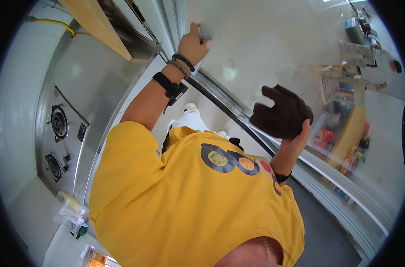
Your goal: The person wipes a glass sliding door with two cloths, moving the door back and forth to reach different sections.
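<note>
My right hand [298, 133] holds a dark brown cloth [282, 115], bunched up and hanging over the fingers, so only the thumb and part of the palm show. Forward and to the left, my left hand [193, 45] is stretched out beside the pale metal frame [177, 30] of a glass sliding door. Its index finger points ahead and the thumb stands apart; the other fingers are mostly hidden. I cannot tell whether it touches the glass. Below both hands runs the metal door track [222, 95], between me and the tiled floor [256, 40] beyond.
At left, a stainless steel counter [99, 76] carries a gas hob [58, 123], a wooden board [102, 30] and a plastic bag [70, 213]. Past the door stand a wooden-edged shelf unit [348, 137] with goods and a wooden cart [339, 83]. A person [379, 65] is farther off.
</note>
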